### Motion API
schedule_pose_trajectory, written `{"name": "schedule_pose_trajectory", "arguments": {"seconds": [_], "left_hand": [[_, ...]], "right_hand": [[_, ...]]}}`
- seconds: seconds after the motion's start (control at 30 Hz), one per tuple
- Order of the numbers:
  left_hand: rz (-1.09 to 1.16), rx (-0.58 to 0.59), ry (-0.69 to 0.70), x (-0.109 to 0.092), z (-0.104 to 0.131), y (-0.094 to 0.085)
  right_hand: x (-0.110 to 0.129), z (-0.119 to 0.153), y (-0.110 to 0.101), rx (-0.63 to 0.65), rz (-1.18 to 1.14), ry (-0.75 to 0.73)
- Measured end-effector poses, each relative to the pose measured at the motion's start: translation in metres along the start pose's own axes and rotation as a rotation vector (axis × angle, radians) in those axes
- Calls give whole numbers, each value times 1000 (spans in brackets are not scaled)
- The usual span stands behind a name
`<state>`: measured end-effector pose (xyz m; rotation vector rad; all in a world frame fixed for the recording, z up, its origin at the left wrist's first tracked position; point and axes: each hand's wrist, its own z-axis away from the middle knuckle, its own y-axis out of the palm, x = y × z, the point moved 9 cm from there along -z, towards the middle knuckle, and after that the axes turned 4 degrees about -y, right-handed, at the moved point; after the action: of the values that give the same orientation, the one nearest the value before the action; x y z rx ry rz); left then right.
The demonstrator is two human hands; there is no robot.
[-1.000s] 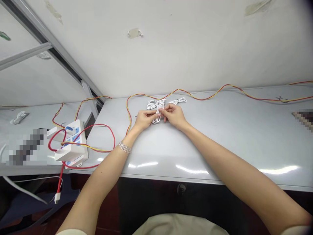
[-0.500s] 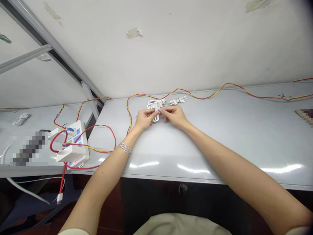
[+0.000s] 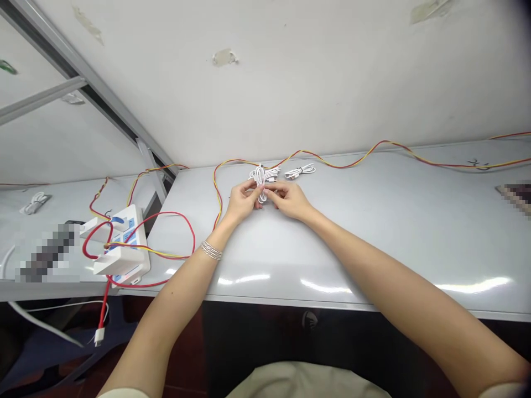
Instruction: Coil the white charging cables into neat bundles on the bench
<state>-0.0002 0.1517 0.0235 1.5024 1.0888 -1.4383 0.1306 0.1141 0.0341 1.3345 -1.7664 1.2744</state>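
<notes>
A coiled white cable [image 3: 259, 176] stands upright between my two hands above the grey table. My left hand [image 3: 244, 201] is closed on its left side, thumb across the coil. From the right, my right hand [image 3: 289, 199] pinches the same coil with thumb and forefinger. Right behind the hands lies more bundled white cable [image 3: 272, 173], partly hidden. Another white cable bundle [image 3: 300, 171], bound with a dark tie, rests a little to the right of it.
On the left, a white power strip [image 3: 143, 260] carries plugged adapters and a red cable [image 3: 193, 226]. A red and yellow wire [image 3: 348, 166] runs along the wall. Farther left lies another white cable bundle [image 3: 35, 202]. A metal frame [image 3: 112, 102] rises there.
Both hands have shifted slightly left with the coiled cable. The coil has turned a little and now looks narrower, and my right hand has closed in on it.
</notes>
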Motion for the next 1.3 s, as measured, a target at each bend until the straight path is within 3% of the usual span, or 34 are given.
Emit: {"name": "schedule_pose_trajectory", "arguments": {"seconds": [0.57, 1.3], "left_hand": [[-31, 65, -12, -5, 4, 5], [-39, 76, 1, -7, 4, 7]], "right_hand": [[18, -1, 9, 132, 61, -179], [16, -1, 6, 98, 69, -107]]}}
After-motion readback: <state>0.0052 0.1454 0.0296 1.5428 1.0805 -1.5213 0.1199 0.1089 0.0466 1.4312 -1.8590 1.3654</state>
